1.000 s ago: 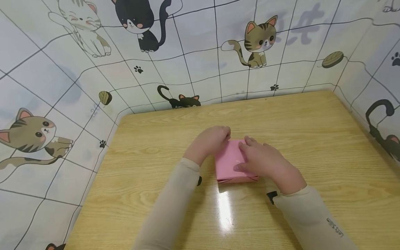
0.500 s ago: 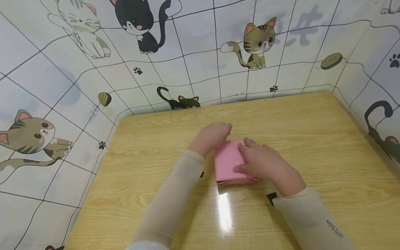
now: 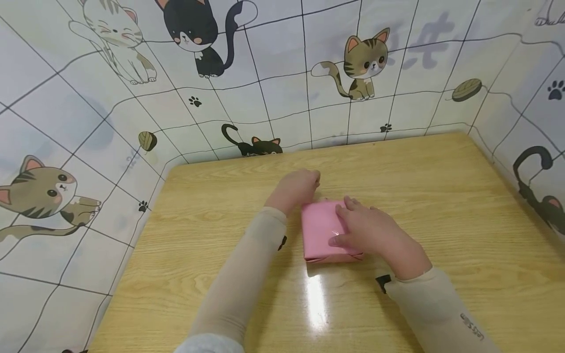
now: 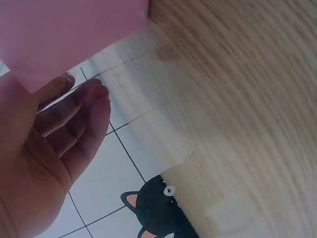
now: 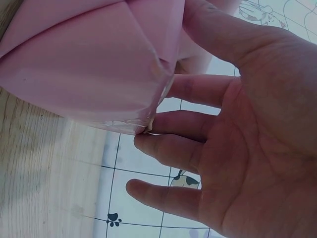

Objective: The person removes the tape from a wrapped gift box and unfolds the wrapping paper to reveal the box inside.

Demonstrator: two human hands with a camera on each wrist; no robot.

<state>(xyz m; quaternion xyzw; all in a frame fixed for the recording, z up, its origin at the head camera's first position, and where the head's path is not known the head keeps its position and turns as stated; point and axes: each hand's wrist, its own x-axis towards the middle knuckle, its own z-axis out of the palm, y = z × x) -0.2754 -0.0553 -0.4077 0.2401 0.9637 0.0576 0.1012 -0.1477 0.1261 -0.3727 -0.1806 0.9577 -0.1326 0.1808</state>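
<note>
A small box wrapped in pink paper (image 3: 319, 230) lies on the table, with folded flaps on its near side and a shiny patch on top. My right hand (image 3: 372, 226) rests over its right part, thumb and a finger on the top face. In the right wrist view, fairly straight fingers (image 5: 173, 148) touch the box beside clear shiny tape (image 5: 121, 123). My left hand (image 3: 295, 189) is at the far left corner of the box, loosely bent. Nothing shows between its fingers (image 4: 91, 116) in the left wrist view, where the pink paper (image 4: 74, 34) partly hides the thumb.
The wood-grain table (image 3: 212, 235) spreads around the box. A wall covering (image 3: 282, 63) printed with cats and grid lines stands behind it and at both sides. Light sleeves (image 3: 243, 274) cover both forearms, and a bright reflection lies on the near tabletop.
My left hand has shifted away from me, past the box's far edge, uncovering more of the top's far left corner. The right hand stays in place on the box.
</note>
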